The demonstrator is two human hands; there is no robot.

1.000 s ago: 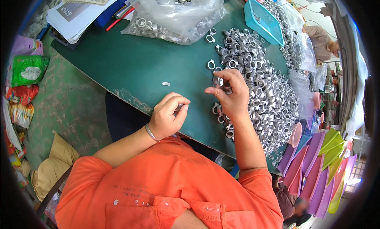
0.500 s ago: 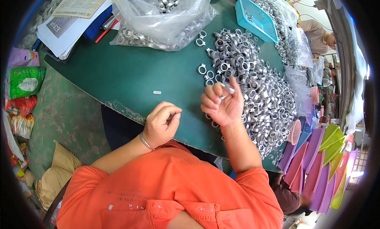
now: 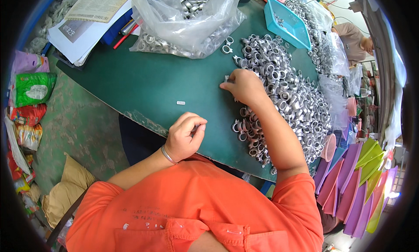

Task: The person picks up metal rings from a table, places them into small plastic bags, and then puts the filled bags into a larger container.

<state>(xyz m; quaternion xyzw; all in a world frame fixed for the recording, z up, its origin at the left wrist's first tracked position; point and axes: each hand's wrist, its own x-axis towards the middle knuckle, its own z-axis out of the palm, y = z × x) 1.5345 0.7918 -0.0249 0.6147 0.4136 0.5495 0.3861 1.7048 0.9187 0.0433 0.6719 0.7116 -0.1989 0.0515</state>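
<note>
My right hand (image 3: 246, 87) is palm down at the left edge of a heap of grey metal rings with small lugs (image 3: 283, 95). Its thumb and fingers pinch at a metal ring (image 3: 227, 78), which they partly cover. Close to the table's front edge is my left hand (image 3: 187, 136), wearing a bracelet, with its thumb and forefinger curled together. Something dark and small may lie between them, but I cannot make it out. A small pale label-like plate (image 3: 180, 103) lies flat on the green table (image 3: 144, 84), beyond the left hand.
A clear plastic bag of rings (image 3: 187, 34) stands at the back, beside papers (image 3: 78, 38) and a red pen (image 3: 125, 36). A blue tray (image 3: 286, 27) sits behind the heap. Colourful plastic bins (image 3: 349, 178) are at the right, where another person (image 3: 351, 40) shows farther back.
My right hand has turned from palm up, with metal rings in its fingers, to palm down at the heap's left edge. My left hand keeps its curled pose; the view has shifted slightly.
</note>
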